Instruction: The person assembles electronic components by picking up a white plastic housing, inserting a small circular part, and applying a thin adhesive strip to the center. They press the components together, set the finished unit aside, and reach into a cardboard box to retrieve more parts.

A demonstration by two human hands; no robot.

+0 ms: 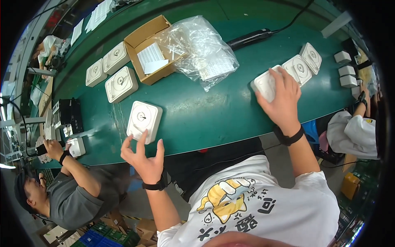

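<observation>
On the green table [193,131], right side: right hand [284,96] spread over a white unit [263,86]; whether clamped, cannot tell. Left hand [145,160]: fingers apart, tips at second unit's [144,117] near edge. Farther out, open carton [154,76], clear bag [197,37], three more units [121,84].

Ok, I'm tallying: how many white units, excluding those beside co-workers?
7: three units left of the carton, one at the left hand, one partly hidden under the right hand, two beyond it.

Smooth plastic devices [147,117], glossy film bag [198,37]
</observation>
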